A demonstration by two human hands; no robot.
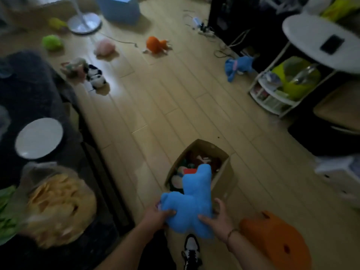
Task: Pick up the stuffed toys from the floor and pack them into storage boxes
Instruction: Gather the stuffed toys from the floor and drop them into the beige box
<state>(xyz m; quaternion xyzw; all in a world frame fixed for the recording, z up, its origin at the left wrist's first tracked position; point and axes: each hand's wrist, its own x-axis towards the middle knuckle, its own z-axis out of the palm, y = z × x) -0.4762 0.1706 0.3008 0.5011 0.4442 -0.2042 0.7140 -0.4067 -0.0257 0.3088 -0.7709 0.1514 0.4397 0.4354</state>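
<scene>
I hold a big bright-blue stuffed toy with both hands, just above the near end of an open cardboard box on the floor. My left hand grips its left lobe and my right hand grips its lower right side. The box holds several toys. Loose on the wooden floor farther off lie an orange toy, a pink toy, a green toy, a yellow-green toy, a black-and-white toy, a pale mixed-colour toy and another blue toy.
A dark sofa with a white plate and a yellow plush runs along the left. A fan base and blue bin stand at the back. White round table, shelf rack, cables and an orange stool crowd the right.
</scene>
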